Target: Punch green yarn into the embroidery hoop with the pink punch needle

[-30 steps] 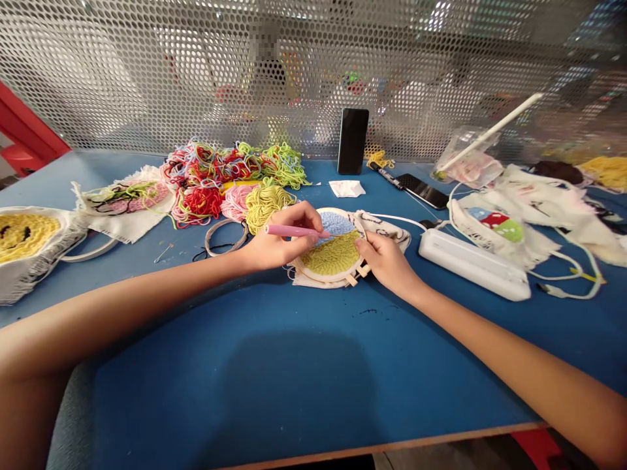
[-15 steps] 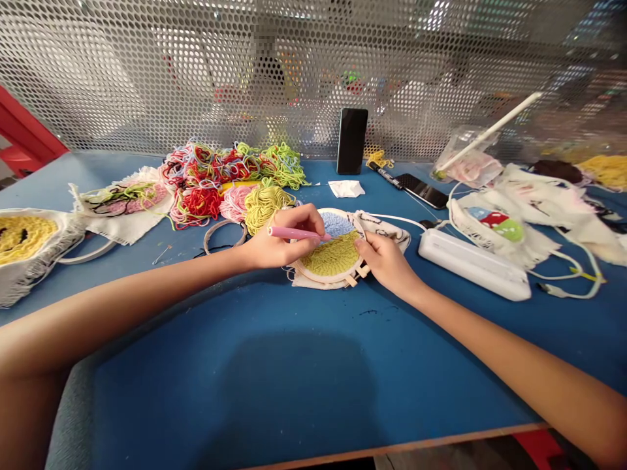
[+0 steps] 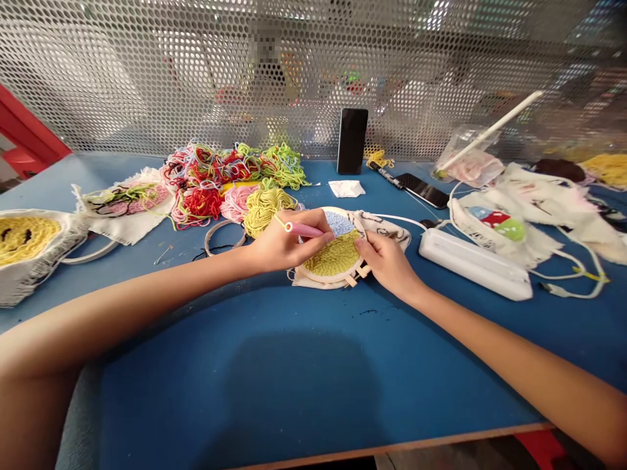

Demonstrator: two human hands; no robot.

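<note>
My left hand (image 3: 289, 243) is closed around a pink punch needle (image 3: 306, 230), its tip over the stitching and hidden behind my fingers. Yellow-green yarn shows at the tool's open back end. Below it, a round embroidery hoop (image 3: 336, 279) stretches cloth covered with light blue loops (image 3: 340, 223) above and yellow-green loops (image 3: 333, 256) below. My right hand (image 3: 389, 261) pinches the hoop's right rim, thumb on top. Loose white cloth (image 3: 386, 226) sticks out behind that hand. Just behind my left hand lies a yellow-green yarn ball (image 3: 267, 207).
Tangled coloured yarn (image 3: 220, 163) lies at the back left, beside stitched cloths (image 3: 29, 238) and a spare hoop (image 3: 208, 241). A phone (image 3: 353, 140) leans upright against the perforated metal screen (image 3: 304, 78). Right of the hoop are a white power bank (image 3: 473, 264), cables and a second phone (image 3: 426, 190).
My left hand has shifted slightly on the stitching, and the punch needle's back end now tips more toward me. The right hand keeps its hold on the hoop.
</note>
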